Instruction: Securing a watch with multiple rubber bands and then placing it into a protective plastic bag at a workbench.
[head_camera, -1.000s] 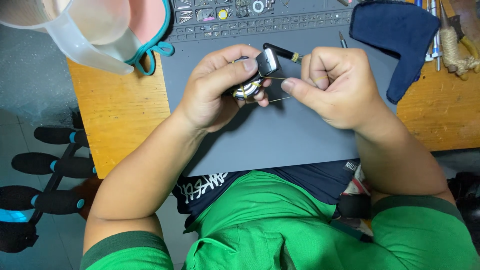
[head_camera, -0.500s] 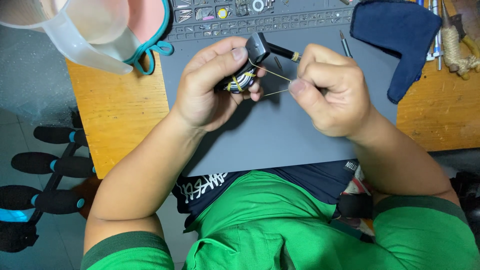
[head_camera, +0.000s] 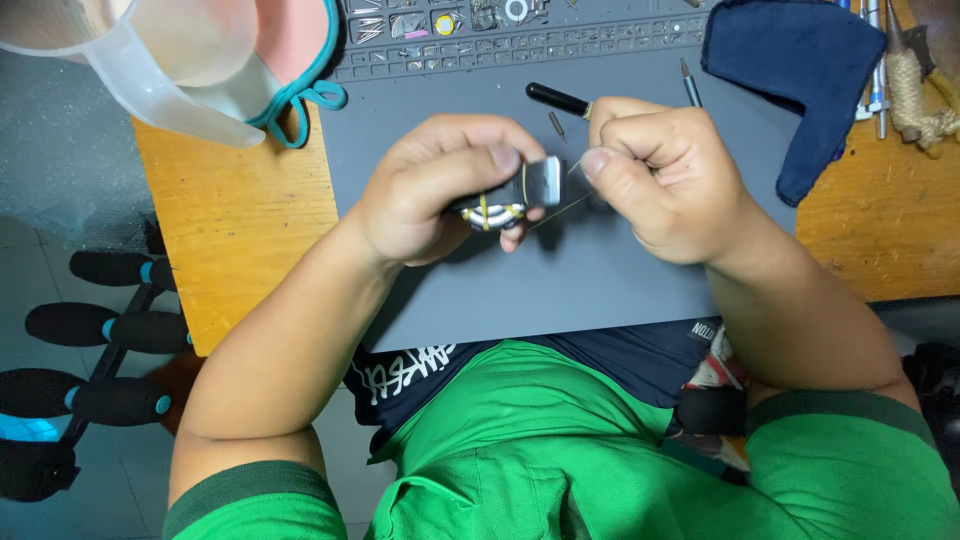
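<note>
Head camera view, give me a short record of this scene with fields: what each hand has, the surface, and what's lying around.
left hand: left hand grips a small round part with yellow bands
right hand: right hand pinches a thin yellow wire running to the part
surface: grey work mat on a wooden table
behind hands: black pen-like tool
top right: dark blue cloth
top left: clear plastic jug

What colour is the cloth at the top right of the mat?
Dark navy blue cloth, clearest in the head view.
</note>
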